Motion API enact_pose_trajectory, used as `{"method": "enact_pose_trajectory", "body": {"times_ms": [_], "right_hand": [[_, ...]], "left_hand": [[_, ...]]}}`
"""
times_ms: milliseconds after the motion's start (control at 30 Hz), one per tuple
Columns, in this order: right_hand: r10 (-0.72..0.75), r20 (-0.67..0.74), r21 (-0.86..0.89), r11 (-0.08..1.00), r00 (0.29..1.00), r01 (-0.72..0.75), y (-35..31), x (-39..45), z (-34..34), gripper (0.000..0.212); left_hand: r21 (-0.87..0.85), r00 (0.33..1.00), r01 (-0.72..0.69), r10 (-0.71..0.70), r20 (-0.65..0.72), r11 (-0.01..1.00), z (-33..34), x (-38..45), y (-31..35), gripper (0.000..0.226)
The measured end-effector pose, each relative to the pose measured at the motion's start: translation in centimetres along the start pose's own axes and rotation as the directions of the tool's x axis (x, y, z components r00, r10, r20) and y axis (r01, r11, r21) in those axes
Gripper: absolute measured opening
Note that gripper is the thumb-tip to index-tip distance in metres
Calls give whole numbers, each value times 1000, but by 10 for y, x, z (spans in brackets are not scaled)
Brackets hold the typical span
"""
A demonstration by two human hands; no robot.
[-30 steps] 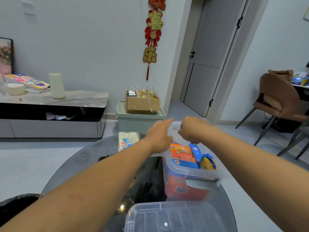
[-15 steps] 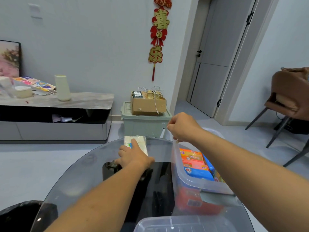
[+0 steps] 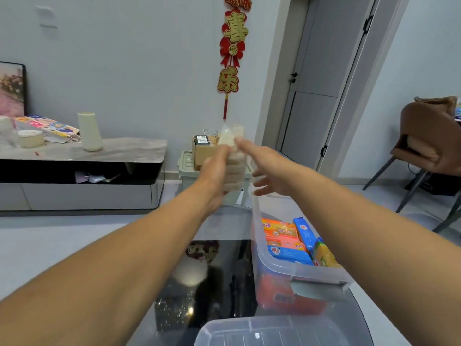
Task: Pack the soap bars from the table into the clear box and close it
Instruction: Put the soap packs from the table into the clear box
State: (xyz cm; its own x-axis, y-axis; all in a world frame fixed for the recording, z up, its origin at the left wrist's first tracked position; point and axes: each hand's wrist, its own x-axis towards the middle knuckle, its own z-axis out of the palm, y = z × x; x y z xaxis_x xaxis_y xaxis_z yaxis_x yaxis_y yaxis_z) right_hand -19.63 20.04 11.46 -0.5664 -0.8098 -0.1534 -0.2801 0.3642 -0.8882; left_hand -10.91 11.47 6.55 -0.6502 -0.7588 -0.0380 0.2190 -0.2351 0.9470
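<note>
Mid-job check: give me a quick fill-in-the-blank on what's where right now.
1. The pale soap pack is gripped in the ____ hand.
2. The right hand is open, its fingertip touching the pack's ____ end.
3. The clear box has no ____ on it.

Missing words: left; top; lid

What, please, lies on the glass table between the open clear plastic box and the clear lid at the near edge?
In the head view, nothing: only bare dark glass table separates the soap-filled clear plastic box from the clear lid.
</note>
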Motion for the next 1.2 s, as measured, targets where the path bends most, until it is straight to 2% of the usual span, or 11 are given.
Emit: {"method": "enact_pose_trajectory", "body": {"times_ms": [67,133,200,267,367,467,567,700,933,1100,1200], "right_hand": [[17,70,126,992,997,-26,-12,-6,-16,65],[72,45,143,987,996,-78,-21,-16,-34,50],[165,-38,1,986,986,-165,-18,-25,-50,39],[205,-133,-210,950,970,-230,-3,-30,-58,41],[217,-212,-433,853,953,-290,29,-27,-50,50],[203,-226,-556,776,953,-297,54,-28,-31,59],[183,-247,-634,713,952,-301,66,-24,-14,67],[180,-201,-678,683,963,-270,74,-16,-9,82],[207,-191,-523,806,960,-278,70,-2,-12,85],[273,-267,-565,732,924,-380,63,10,1,84],[340,-251,-542,727,906,-423,64,17,10,74]], "left_hand": [[-33,993,7,-3,122,999,28,-16,14,45],[39,980,-30,21,196,999,45,-27,10,50],[207,965,-86,30,260,975,50,-35,1,52],[385,965,-72,-33,261,920,45,-40,-6,51],[658,946,-46,-179,271,752,38,-42,-21,41],[797,932,-72,-244,268,600,33,-46,-39,26],[849,951,-25,-249,183,528,27,-44,-49,39],[823,957,7,-243,159,567,22,-34,-48,34],[860,952,9,-268,150,510,-1,-5,-31,30],[865,952,-35,-248,182,500,-14,8,-26,28],[893,957,-98,-204,205,439,-18,16,-26,32]]}}
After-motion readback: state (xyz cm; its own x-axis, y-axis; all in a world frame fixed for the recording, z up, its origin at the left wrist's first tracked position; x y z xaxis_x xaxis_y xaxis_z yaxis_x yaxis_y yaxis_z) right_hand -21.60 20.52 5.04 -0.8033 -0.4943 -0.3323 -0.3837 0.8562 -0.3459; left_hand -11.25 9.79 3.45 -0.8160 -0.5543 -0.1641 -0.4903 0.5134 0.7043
